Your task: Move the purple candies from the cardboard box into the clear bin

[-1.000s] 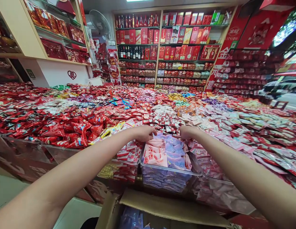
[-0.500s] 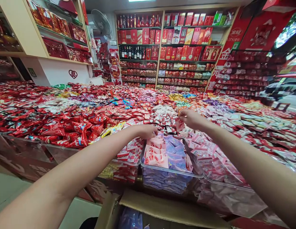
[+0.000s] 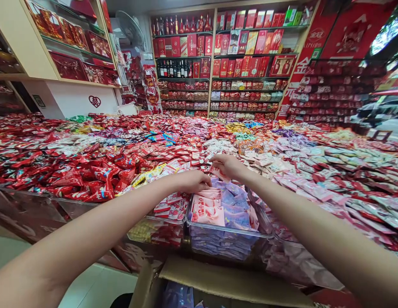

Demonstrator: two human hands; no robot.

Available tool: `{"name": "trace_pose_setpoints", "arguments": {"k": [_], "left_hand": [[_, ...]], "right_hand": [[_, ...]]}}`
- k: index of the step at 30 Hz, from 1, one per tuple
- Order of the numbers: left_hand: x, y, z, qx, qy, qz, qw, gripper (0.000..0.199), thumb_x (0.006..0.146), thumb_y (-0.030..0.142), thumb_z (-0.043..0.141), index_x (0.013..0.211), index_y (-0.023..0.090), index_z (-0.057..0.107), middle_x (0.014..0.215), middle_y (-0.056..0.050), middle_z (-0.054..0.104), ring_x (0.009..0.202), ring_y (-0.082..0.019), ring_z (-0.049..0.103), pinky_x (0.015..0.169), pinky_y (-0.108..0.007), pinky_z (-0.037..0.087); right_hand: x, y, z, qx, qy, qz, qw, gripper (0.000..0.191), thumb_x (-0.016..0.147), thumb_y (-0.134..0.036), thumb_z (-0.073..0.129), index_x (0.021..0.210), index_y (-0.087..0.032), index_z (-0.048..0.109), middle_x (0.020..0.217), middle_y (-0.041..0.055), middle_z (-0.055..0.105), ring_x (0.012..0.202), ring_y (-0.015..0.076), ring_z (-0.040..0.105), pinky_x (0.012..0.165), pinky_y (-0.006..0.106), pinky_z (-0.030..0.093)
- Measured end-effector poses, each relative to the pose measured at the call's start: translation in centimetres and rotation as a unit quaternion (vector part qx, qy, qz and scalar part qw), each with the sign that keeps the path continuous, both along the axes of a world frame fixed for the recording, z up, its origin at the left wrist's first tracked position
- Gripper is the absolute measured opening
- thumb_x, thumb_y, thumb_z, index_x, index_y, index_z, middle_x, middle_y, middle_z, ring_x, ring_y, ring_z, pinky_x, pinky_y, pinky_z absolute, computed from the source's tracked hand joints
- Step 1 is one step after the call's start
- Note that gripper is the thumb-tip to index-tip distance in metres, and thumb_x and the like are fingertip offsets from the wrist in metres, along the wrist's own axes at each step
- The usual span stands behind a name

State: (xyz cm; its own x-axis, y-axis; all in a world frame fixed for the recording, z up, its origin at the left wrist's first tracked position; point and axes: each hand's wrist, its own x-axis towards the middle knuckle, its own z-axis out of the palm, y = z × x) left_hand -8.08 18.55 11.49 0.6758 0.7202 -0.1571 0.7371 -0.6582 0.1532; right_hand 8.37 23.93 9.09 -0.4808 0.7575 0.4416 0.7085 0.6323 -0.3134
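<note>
My right hand (image 3: 229,167) pinches a pink candy packet (image 3: 219,173) above the back of a clear plastic bin (image 3: 231,233). Just left of it, my left hand (image 3: 196,181) has its fingers curled down at the back end of a row of pink packets (image 3: 208,209); whatever lies between the fingertips is hidden. Those pink packets stand in the bin's left part. Beside them are purple packets (image 3: 236,207), which also show through the bin's front wall.
An open cardboard box (image 3: 224,278) with purple packets inside stands below the bin. Heaps of wrapped sweets (image 3: 99,171) spread on both sides and behind. Pink packets (image 3: 301,192) fill the neighbouring bin on the right. Shelves of bottles and red boxes (image 3: 192,45) line the back.
My right hand has moved left and slightly down with the pink packet, from the far side of the bin to beside my left hand. The left hand has barely shifted.
</note>
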Motion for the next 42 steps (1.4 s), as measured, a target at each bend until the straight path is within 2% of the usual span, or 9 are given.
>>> {"name": "trace_pose_setpoints", "arguments": {"k": [3,8,15,19,22,26,30,34,42], "left_hand": [[-0.2,0.0,-0.2,0.012,-0.019,0.011,1.000,0.026,0.076,0.021,0.044,0.095,0.021,0.062,0.091,0.000,0.066,0.075,-0.012,0.056,0.064,-0.017,0.037],[-0.9,0.4,-0.1,0.031,-0.028,0.046,0.998,0.021,0.071,0.025,0.050,0.087,0.019,0.062,0.082,0.000,0.066,0.069,-0.012,0.056,0.057,-0.018,0.038],[-1.7,2.2,-0.3,0.087,-0.023,0.104,0.991,0.030,0.072,0.019,0.044,0.100,0.017,0.055,0.098,-0.004,0.062,0.083,-0.014,0.056,0.065,-0.019,0.040],[-1.0,3.3,-0.5,0.073,0.029,0.088,0.993,0.029,0.069,0.018,0.047,0.095,0.023,0.060,0.093,-0.001,0.065,0.081,-0.015,0.057,0.068,-0.021,0.040],[-0.2,3.6,-0.4,0.062,0.069,0.081,0.992,0.025,0.066,0.027,0.054,0.088,0.024,0.064,0.090,-0.002,0.066,0.083,-0.020,0.057,0.074,-0.028,0.040],[0.8,3.7,-0.4,0.036,0.105,0.071,0.991,0.029,0.061,0.037,0.058,0.085,0.024,0.066,0.088,-0.003,0.067,0.084,-0.022,0.056,0.077,-0.033,0.038],[1.4,3.9,-0.7,-0.014,0.130,0.054,0.990,0.030,0.061,0.034,0.057,0.087,0.022,0.066,0.089,-0.004,0.067,0.076,-0.019,0.057,0.068,-0.027,0.041],[1.7,4.1,-0.6,-0.069,0.152,0.044,0.985,0.031,0.058,0.034,0.060,0.084,0.018,0.067,0.076,-0.004,0.067,0.061,-0.015,0.054,0.056,-0.023,0.040],[1.7,3.4,-0.4,-0.040,0.110,0.063,0.991,0.019,0.056,0.025,0.062,0.073,0.017,0.064,0.068,-0.001,0.064,0.057,-0.013,0.051,0.052,-0.022,0.038]], "right_hand": [[-1.8,-0.3,-0.6,-0.053,0.002,-0.009,0.999,0.025,0.074,-0.017,0.050,0.100,-0.018,0.054,0.075,0.0026,0.064,0.066,0.0130,0.055,0.060,0.022,0.039],[-2.0,-0.6,-0.8,-0.163,-0.037,0.023,0.986,0.014,0.070,-0.019,0.054,0.083,-0.015,0.058,0.068,0.0024,0.062,0.060,0.0126,0.054,0.053,0.022,0.037],[-0.1,-0.1,-1.4,-0.314,0.037,0.044,0.948,0.040,0.055,-0.004,0.059,0.093,-0.014,0.052,0.058,-0.0059,0.054,0.051,0.0076,0.049,0.045,0.018,0.035],[0.1,-0.2,-0.3,-0.273,0.083,0.031,0.958,0.038,0.056,-0.003,0.056,0.091,-0.015,0.049,0.055,-0.0077,0.048,0.050,0.0073,0.047,0.044,0.018,0.034],[0.5,-0.4,0.7,-0.233,0.068,0.015,0.970,0.036,0.056,-0.003,0.055,0.090,-0.016,0.048,0.054,-0.0075,0.048,0.050,0.0077,0.047,0.045,0.019,0.034],[1.3,-0.7,0.7,-0.205,0.043,-0.006,0.978,0.036,0.058,-0.003,0.054,0.091,-0.016,0.048,0.055,-0.0067,0.049,0.050,0.0084,0.046,0.044,0.019,0.032],[1.8,-0.7,-0.1,-0.186,0.040,-0.032,0.981,0.036,0.059,-0.002,0.050,0.092,-0.016,0.049,0.057,-0.0052,0.050,0.052,0.0092,0.047,0.045,0.019,0.033],[1.7,-0.9,-0.5,-0.137,0.028,-0.057,0.988,0.030,0.058,-0.004,0.052,0.085,-0.016,0.053,0.067,-0.0015,0.055,0.061,0.0107,0.050,0.051,0.020,0.037],[0.9,-2.1,-1.7,-0.243,0.123,-0.026,0.962,0.027,0.060,-0.003,0.052,0.085,-0.015,0.050,0.077,0.0025,0.059,0.069,0.0110,0.055,0.060,0.021,0.044]]}}
